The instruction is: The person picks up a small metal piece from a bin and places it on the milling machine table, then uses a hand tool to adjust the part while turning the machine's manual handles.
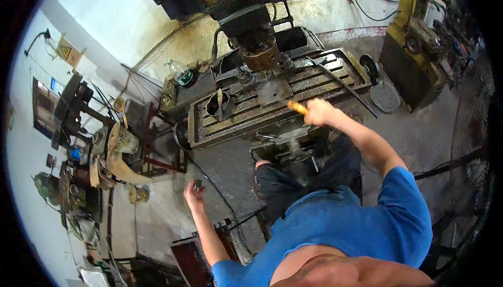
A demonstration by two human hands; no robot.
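Observation:
My right hand (318, 112) is closed round a yellow-orange handle (297, 107); it points left over the front of a slotted milling machine table (314, 100). The tool's working end is too blurred to name. Just beyond it, a flat grey metal block (272, 93) sits on the table under the machine's round cutter head (260, 54). Away from the table at the lower left, my left hand (195, 197) grips a small dark block (197, 184) between its fingers. On the table's left part stands a round pot (215, 106) with a brush (220, 98) in it.
A long metal bar (346, 85) lies slantwise across the table's right end, sticking out past the front edge. Handwheels (181, 135) jut from the table ends. A clear plastic bottle (181, 73) stands behind at left. A cluttered bench (123, 143) is further left; a black cable crosses the floor.

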